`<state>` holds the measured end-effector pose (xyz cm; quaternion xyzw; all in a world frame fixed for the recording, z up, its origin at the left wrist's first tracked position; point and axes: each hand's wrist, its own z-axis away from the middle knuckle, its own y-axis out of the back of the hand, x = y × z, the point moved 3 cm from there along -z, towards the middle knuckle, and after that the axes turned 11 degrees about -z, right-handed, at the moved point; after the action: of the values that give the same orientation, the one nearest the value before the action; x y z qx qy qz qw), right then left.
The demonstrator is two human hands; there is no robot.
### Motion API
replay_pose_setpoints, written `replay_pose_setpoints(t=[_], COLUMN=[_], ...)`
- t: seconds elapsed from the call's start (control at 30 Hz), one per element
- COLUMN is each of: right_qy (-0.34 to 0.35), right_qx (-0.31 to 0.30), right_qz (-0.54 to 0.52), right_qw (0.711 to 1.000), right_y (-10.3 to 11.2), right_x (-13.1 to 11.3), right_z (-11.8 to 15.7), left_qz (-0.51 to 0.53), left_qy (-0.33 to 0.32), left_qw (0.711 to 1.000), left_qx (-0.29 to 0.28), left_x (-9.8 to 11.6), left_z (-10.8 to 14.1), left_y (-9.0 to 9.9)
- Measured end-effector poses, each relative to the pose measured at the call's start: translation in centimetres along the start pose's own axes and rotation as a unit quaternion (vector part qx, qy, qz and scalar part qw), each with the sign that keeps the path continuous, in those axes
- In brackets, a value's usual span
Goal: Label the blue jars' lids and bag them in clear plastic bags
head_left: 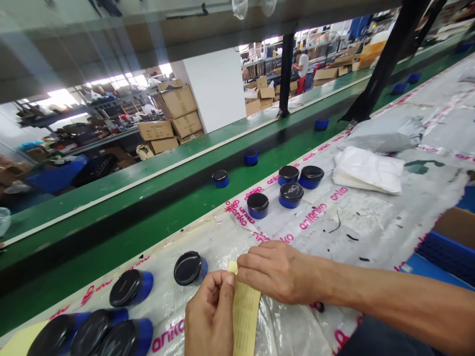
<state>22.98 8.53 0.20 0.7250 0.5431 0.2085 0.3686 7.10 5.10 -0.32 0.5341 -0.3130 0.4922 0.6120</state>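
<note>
A yellow sheet with rows of small print (245, 316) lies on the plastic-covered table between my hands. My left hand (212, 311) is closed in a pinch at the sheet's upper left edge. My right hand (272, 271) has its fingers curled over the top of the same sheet, meeting the left fingertips. Just beyond my left hand stands a round blue container with a black lid (190, 268). Another lidded container (131, 288) is to its left, with several more at the lower left corner. Further up, a lidded container (257, 205) stands near a small group of others.
Beyond the table runs a green conveyor (178, 210) carrying blue containers (220, 178). White cloths (367, 169) and a plastic bag (386, 134) lie at the right. Dark posts (286, 74) rise past the belt. A person (302, 64) sits far back near cardboard boxes.
</note>
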Motion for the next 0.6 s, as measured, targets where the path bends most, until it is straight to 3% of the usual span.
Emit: replay_pose_setpoints(t=[0.37,0.6], right_qy=[-0.068,-0.053], right_qx=[-0.002,-0.027], right_qz=[-0.049,-0.055], right_qw=[0.996,0.997], right_y=[-1.06,-0.46], right_x=[0.44,0.36], right_z=[0.69,0.38], left_qz=[0.028,0.007], left_qy=[0.006,-0.011], left_qw=[1.0,1.0], left_qx=[0.001,0.002], left_x=[-0.46,-0.56], left_z=[-0.28,-0.35], left_y=[-0.1,0.03])
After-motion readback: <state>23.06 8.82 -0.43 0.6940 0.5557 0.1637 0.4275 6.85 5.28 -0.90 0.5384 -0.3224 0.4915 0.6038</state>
